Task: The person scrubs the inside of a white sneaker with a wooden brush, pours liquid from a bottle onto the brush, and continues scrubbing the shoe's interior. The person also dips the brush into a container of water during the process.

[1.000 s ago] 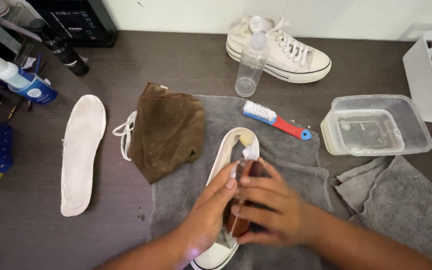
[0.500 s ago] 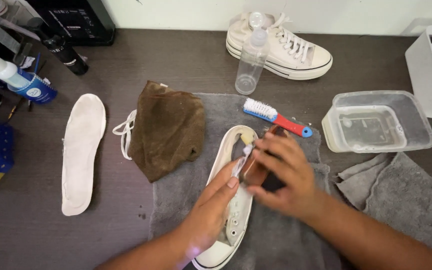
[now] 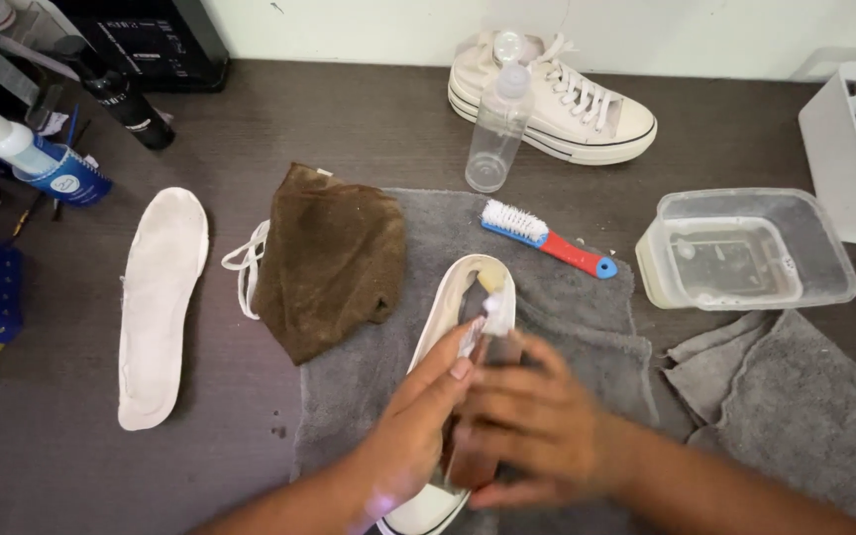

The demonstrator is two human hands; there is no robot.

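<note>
A white sneaker [image 3: 448,307] without laces lies on a grey towel [image 3: 557,317], toe towards me. My left hand [image 3: 413,421] lies along the sneaker's left side and steadies it. My right hand [image 3: 532,426] is closed on a brown wooden brush [image 3: 473,446] and presses it on the sneaker's upper; the hand is blurred. Most of the brush is hidden under my fingers.
A brown cloth [image 3: 334,258] and white laces [image 3: 245,263] lie left of the sneaker, a white insole [image 3: 156,302] further left. Behind are a red-and-blue brush [image 3: 547,238], a clear bottle [image 3: 497,129], a second laced sneaker [image 3: 557,94], a clear tub of water [image 3: 745,248], and another grey towel [image 3: 795,396].
My right hand has swept the wooden brush back from the sneaker's heel end towards me, down over the upper. My left hand stays on the sneaker.
</note>
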